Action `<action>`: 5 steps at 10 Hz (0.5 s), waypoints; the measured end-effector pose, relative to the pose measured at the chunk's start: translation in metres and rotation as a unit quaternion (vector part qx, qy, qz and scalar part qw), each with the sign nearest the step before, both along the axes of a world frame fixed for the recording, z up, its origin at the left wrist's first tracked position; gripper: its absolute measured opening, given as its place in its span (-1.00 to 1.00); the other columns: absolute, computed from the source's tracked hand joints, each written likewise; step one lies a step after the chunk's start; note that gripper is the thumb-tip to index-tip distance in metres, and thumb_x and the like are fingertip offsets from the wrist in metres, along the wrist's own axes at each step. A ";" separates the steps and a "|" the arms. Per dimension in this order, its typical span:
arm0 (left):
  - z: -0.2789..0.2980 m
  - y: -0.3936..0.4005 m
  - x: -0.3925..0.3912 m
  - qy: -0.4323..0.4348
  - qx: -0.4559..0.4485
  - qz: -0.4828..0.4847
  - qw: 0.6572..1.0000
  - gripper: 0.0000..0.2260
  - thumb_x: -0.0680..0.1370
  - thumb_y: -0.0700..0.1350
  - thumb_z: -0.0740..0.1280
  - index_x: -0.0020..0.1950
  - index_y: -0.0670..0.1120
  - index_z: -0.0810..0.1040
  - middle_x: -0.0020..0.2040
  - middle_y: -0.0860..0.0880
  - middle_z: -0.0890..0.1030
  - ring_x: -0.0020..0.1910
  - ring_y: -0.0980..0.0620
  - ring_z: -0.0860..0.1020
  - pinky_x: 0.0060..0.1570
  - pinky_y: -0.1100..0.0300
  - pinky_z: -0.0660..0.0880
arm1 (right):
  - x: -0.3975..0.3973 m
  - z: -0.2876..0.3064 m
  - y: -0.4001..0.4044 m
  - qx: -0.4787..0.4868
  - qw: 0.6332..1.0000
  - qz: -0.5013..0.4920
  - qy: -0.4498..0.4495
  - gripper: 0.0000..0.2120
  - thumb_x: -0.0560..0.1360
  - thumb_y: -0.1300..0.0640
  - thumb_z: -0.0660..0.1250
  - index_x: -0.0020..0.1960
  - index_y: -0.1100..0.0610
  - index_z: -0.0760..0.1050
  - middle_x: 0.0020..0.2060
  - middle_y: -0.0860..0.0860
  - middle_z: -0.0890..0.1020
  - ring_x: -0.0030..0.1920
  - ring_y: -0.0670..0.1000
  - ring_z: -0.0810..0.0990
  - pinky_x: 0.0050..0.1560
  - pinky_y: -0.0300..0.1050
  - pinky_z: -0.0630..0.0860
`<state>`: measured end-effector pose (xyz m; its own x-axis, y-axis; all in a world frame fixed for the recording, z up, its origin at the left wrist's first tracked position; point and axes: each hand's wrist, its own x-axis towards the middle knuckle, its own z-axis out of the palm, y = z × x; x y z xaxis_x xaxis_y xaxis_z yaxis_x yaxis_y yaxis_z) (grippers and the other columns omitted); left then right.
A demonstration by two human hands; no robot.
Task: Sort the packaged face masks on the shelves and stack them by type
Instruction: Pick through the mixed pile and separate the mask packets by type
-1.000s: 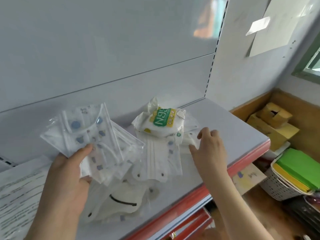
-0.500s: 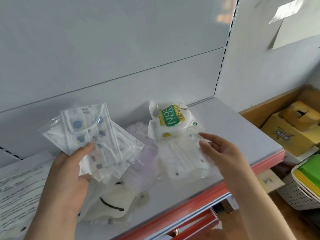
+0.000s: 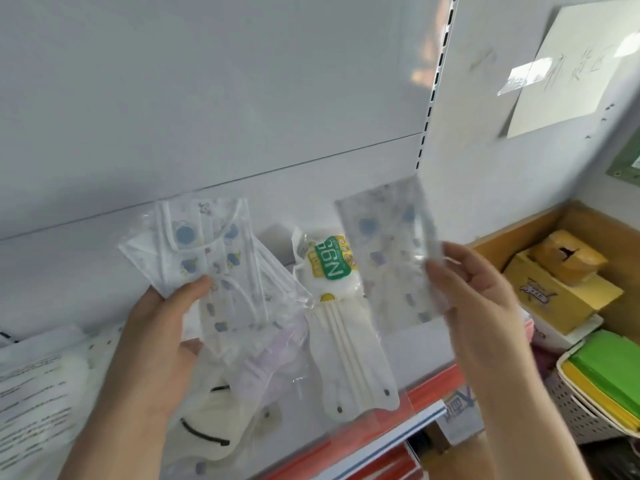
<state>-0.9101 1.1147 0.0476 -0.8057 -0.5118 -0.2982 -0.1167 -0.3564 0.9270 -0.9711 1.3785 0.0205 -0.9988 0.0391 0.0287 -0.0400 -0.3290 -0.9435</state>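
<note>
Clear-plastic packets of blue-printed masks (image 3: 214, 271): your left hand (image 3: 152, 344) grips a fanned bundle, thumb on top. Your right hand (image 3: 481, 292) pinches one similar printed packet (image 3: 388, 258) by its edge, raised above the shelf (image 3: 429, 344). Between them on the shelf lies a white mask pack (image 3: 343, 323) labelled "N95", with more packets partly hidden under your left hand. Right: cardboard boxes (image 3: 557, 292), a perforated basket (image 3: 585, 410). Handwriting on the wall paper (image 3: 568, 64) is unreadable.
</note>
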 end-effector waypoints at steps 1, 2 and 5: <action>-0.021 0.013 -0.002 0.036 0.048 -0.029 0.998 -0.61 0.64 0.10 0.27 0.38 -0.07 0.52 0.18 0.03 0.59 0.08 0.18 0.57 0.01 0.27 0.54 | 0.007 -0.018 -0.055 0.138 0.989 0.043 0.023 -0.87 0.53 0.27 0.40 0.02 0.08 0.62 -0.29 -0.01 0.69 -0.35 -0.08 0.59 -0.31 -0.13 0.53; -0.028 0.017 -0.003 0.005 -0.017 -0.076 0.997 -0.62 0.52 0.09 0.39 0.27 -0.05 0.62 0.05 -0.08 0.74 0.00 -0.08 0.73 -0.09 0.02 0.63 | 0.013 -0.038 -0.096 0.307 0.944 0.100 0.075 -0.88 0.52 0.11 0.41 0.04 -0.05 0.62 -0.28 -0.15 0.64 -0.36 -0.19 0.54 -0.26 -0.22 0.53; -0.048 -0.027 0.000 0.007 -0.015 0.051 0.999 -0.75 0.57 -0.25 0.40 0.20 0.01 0.64 0.00 0.00 0.75 -0.05 0.01 0.73 -0.07 0.04 0.58 | -0.086 -0.060 -0.061 0.705 0.691 0.149 0.063 -0.12 0.41 -0.39 0.35 0.59 -0.11 0.11 0.56 0.00 0.22 0.50 0.16 0.27 0.43 0.09 0.29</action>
<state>-0.9099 1.0873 0.0000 -0.7533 -0.5995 -0.2704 -0.0683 -0.3375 0.9388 -1.0575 1.3175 -0.0396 -0.9428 -0.3228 -0.0832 -0.2797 0.9017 -0.3296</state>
